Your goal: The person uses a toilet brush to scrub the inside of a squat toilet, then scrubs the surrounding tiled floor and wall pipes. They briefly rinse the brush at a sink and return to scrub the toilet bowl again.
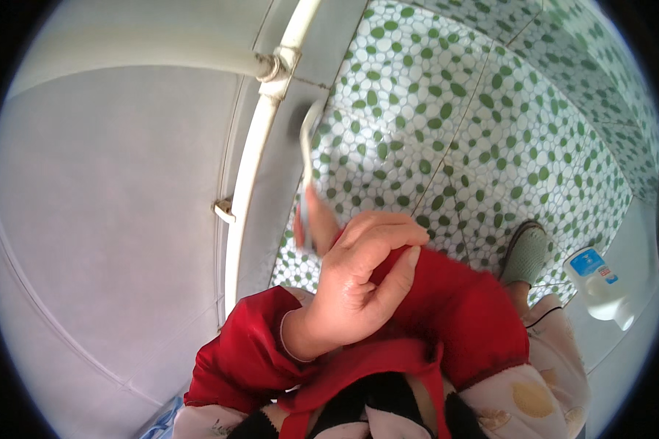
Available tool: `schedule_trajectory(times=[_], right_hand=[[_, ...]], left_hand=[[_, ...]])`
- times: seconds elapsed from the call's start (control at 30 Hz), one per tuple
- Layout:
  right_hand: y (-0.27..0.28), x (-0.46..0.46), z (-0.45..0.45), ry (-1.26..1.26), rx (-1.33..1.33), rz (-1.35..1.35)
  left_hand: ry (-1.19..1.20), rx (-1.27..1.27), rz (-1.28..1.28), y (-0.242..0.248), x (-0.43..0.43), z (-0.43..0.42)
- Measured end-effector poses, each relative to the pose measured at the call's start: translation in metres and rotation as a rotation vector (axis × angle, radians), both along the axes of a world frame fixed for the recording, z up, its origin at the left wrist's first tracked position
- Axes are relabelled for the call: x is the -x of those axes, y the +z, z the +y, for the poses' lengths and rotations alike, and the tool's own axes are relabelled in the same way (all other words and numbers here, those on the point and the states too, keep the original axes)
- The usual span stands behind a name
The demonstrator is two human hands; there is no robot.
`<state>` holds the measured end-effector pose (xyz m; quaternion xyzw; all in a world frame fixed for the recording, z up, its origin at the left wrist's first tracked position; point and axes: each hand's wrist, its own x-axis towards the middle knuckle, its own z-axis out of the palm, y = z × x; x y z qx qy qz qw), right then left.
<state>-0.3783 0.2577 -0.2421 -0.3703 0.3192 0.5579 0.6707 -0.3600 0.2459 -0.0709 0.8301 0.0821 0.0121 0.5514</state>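
Note:
My left hand [362, 269] is raised in front of my body, wet-looking and loosely curled. Its thumb tip comes close to the index fingertip, and I see nothing held between them. Beyond it, partly hidden and blurred, my right hand [323, 222] grips a pale, curved, long-handled tool [306, 140] with a grey grip. The tool's far end lies against the foot of the grey tiled wall [269, 181], where the wall meets the pebble-patterned floor [395, 137]. A dark patch beside that end could be bristles or a shadow; I cannot tell which. Red sleeves cover both forearms.
A white pipe [252, 159] runs along the wall, with a tee fitting [276, 77], a branch pipe [143, 49] and a clip [224, 210]. At right, a white plastic bottle [596, 288] bears a blue label. My pale green slipper [527, 249] rests on the floor.

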Motion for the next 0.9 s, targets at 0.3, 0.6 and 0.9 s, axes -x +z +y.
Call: schedule_trajectory(times=[0.3,0.6,0.9], right_hand=[[0.0,-0.011,-0.004,0.002,0.018,0.027],[0.004,-0.017,0.003,0.007,-0.027,0.046],[0.015,-0.025,0.004,0.076,-0.06,-0.042]], left_hand=[[-0.03,-0.053,-0.008,-0.006,-0.003,-0.002],[-0.075,-0.032,-0.01,-0.008,-0.01,-0.004],[-0.046,0.025,-0.039,-0.015,-0.012,-0.007]])
